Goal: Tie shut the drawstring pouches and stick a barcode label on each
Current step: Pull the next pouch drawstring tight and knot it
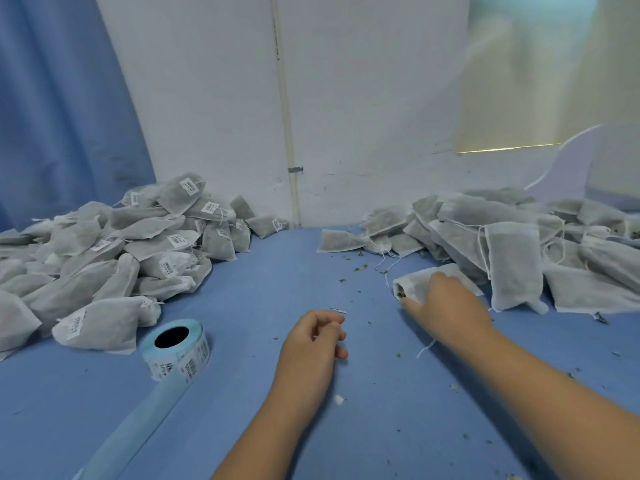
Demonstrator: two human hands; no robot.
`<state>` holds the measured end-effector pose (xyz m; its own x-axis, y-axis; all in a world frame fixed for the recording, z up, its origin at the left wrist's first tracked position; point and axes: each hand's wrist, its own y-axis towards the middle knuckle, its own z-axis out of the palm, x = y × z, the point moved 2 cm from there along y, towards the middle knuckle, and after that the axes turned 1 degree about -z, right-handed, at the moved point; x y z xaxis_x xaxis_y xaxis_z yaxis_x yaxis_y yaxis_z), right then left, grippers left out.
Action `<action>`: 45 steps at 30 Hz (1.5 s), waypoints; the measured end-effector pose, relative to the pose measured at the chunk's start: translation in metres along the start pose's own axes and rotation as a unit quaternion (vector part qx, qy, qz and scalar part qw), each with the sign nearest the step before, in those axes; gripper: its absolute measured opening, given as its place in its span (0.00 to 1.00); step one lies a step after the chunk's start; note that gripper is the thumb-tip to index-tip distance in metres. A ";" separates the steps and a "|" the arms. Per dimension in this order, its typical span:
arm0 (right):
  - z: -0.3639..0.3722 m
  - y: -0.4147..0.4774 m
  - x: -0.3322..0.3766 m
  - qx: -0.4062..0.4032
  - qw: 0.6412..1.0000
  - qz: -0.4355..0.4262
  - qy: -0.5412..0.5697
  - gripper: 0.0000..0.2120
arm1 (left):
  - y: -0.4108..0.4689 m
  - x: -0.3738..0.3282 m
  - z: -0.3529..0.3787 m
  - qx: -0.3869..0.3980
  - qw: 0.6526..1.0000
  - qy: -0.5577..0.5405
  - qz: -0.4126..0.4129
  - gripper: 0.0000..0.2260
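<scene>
I see right hand (446, 306) gripping open-mouthed pouch (414, 284) at centre right, against unlabelled pile (516, 251). Left hand (311, 344) at centre, loosely curled, holding nothing. Label roll (176, 348) lower left, labelled pile (114, 247) behind. Crumbs (360, 268) litter blue table (277, 271).

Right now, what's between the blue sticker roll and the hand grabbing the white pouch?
Only the left hand, above the crumb-speckled blue table, in the head view.

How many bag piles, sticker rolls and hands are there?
Pouch piles: 2, left pile, right pile
Label roll: 1
Hands: 2, left hand, right hand gripping a pouch
Total: 5
</scene>
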<state>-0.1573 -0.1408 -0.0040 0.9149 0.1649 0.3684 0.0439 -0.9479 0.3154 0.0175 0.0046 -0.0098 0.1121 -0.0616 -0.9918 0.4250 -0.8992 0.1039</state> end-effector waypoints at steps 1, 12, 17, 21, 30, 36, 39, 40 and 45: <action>0.003 0.001 0.000 -0.002 1.000 0.004 -0.006 0.23 | -0.001 0.000 0.001 0.004 1.000 0.006 0.003 0.10; 0.006 0.003 0.015 -0.003 0.999 0.008 -0.051 0.18 | -0.006 -0.005 0.001 0.012 1.000 0.022 0.012 0.10; 0.003 0.005 0.014 0.005 0.997 0.005 -0.076 0.15 | -0.007 -0.005 0.000 0.011 0.999 0.028 0.015 0.09; -0.007 0.001 0.011 -0.023 0.998 -0.028 -0.047 0.09 | -0.006 -0.005 -0.001 -0.002 0.999 0.037 0.029 0.09; -0.059 -0.047 0.037 -0.045 0.963 -0.100 0.246 0.07 | -0.015 -0.021 0.000 -0.056 0.980 0.104 0.163 0.05; -0.068 -0.090 0.046 0.029 0.914 -0.074 0.398 0.08 | -0.025 -0.025 0.002 -0.058 0.961 0.173 0.209 0.11; -0.068 -0.101 0.043 0.075 0.880 -0.050 0.466 0.09 | -0.031 -0.026 0.004 -0.039 0.955 0.205 0.211 0.12; -0.068 -0.103 0.041 0.082 0.873 -0.043 0.478 0.09 | -0.033 -0.026 0.004 -0.032 0.952 0.220 0.212 0.12; -0.070 -0.110 0.032 0.083 0.892 -0.062 0.440 0.08 | -0.039 -0.029 0.009 -0.008 0.917 0.324 0.232 0.12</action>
<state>-0.1609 -0.0121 0.0341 0.2333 0.3526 0.9062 0.2492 -0.9225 0.2948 -0.0102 0.0378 0.0145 0.7916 -0.1612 -0.5894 0.2091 -0.8349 0.5092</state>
